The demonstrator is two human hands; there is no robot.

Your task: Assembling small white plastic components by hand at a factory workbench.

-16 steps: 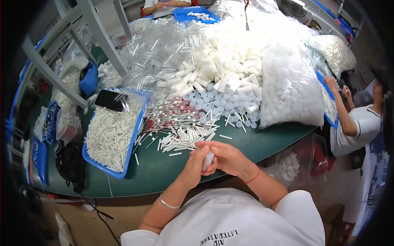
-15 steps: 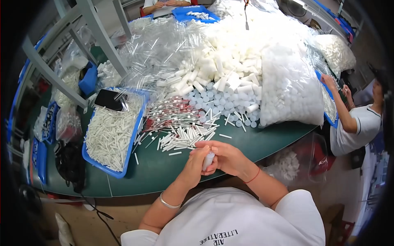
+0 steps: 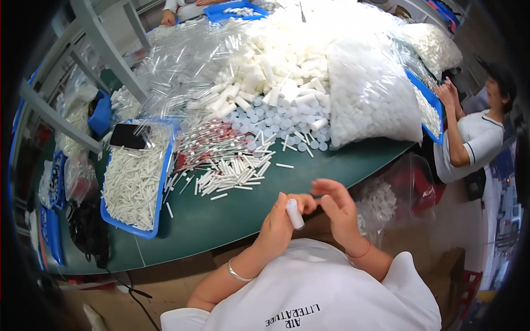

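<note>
Lifted slightly off the small white tube (image 3: 294, 214) since 0.5 s earlier: right hand (image 3: 338, 212), fingers now spread loose beside it. Pinched upright in left hand (image 3: 277, 227), above the green table (image 3: 232, 215) edge. Best done, likely, with a firm low grip and straight seating. Smooth hard plastic throughout: thin sticks (image 3: 229, 171), 1 blue tray (image 3: 135, 185) of matte rods, round caps bagged in crinkled film (image 3: 370, 94).

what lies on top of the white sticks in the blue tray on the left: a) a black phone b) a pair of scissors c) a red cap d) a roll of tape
a: a flat black phone rests on the white sticks at the far end of the blue tray.
</note>
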